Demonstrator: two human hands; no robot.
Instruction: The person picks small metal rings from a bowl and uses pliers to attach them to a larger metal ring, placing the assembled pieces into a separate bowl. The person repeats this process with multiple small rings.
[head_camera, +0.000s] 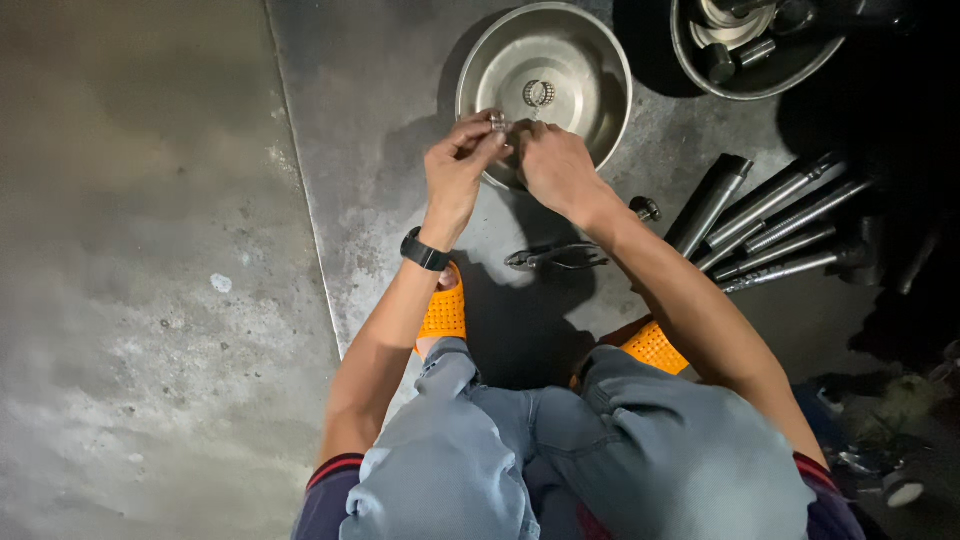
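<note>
I am squatting on a concrete floor, knees in blue jeans at the bottom of the view. My left hand (458, 158), with a black watch on its wrist, pinches a small shiny metal part (498, 122) over the near rim of a steel bowl (585, 100). My right hand (553, 165) meets it there, fingertips on the same part. A ring-shaped bearing (539, 93) lies in the bottom of the bowl.
Pliers (556, 258) lie on the floor under my right forearm. Several long metal rods and tubes (775, 225) lie to the right. A second, dark bowl (752, 45) with metal parts sits at the top right. Orange sandals (444, 310) are on my feet.
</note>
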